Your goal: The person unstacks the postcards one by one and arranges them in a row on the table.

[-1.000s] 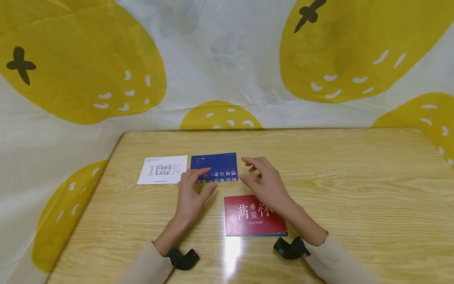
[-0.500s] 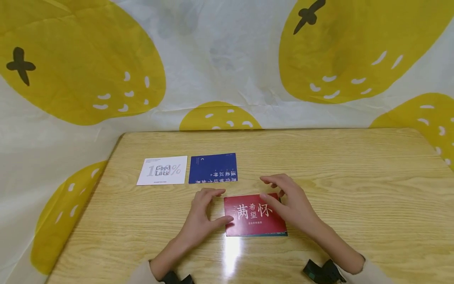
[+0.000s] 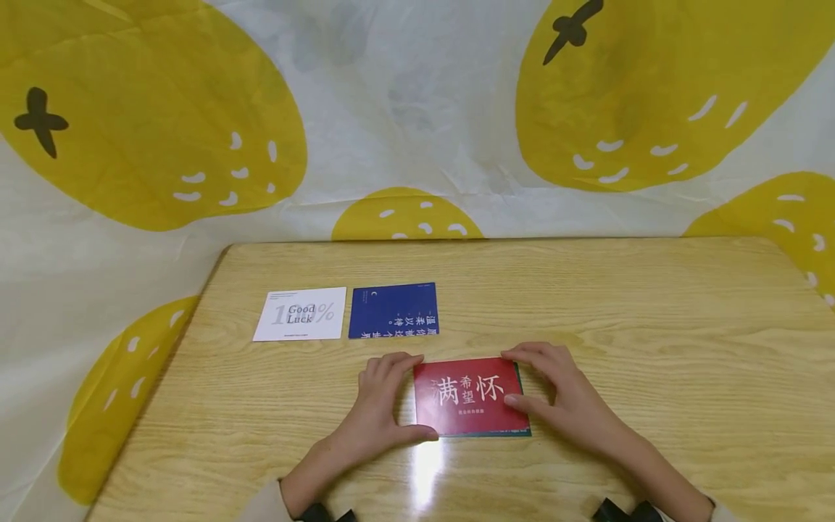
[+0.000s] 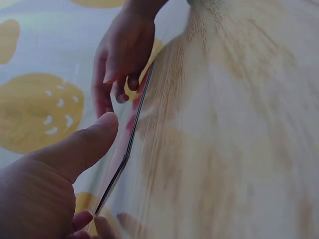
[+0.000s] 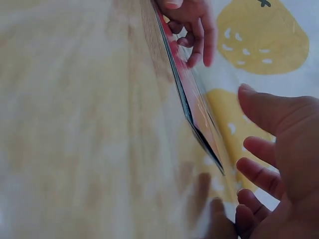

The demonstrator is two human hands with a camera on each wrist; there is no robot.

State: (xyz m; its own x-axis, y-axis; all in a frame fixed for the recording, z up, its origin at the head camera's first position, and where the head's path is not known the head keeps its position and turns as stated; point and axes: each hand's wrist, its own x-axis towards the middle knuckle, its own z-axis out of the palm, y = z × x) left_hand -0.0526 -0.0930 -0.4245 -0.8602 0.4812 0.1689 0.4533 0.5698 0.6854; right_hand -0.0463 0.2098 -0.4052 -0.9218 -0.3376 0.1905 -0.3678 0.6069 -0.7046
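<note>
A red card (image 3: 466,391) with white Chinese characters lies on top of a thin stack, whose dark green lower card shows along the right and bottom edges. My left hand (image 3: 378,409) spans the stack's left side, fingertips at the upper left corner and thumb by the lower left one. In the left wrist view, the fingertips (image 4: 97,221) meet the card corner. On the other side my right hand (image 3: 564,391) has its fingertips at the upper right corner and its thumb over the red face. The right wrist view shows those fingers (image 5: 256,174) spread beside the stack.
Farther back on the wooden table (image 3: 620,304) lie a white "Good Luck" card (image 3: 300,315) and, just right of it, a dark blue card (image 3: 394,310) with upside-down writing. A white cloth (image 3: 417,94) with yellow fruit prints hangs behind the table.
Both hands have drawn back from around the blue card and come down to the two sides of the red card stack. The cards look unmoved.
</note>
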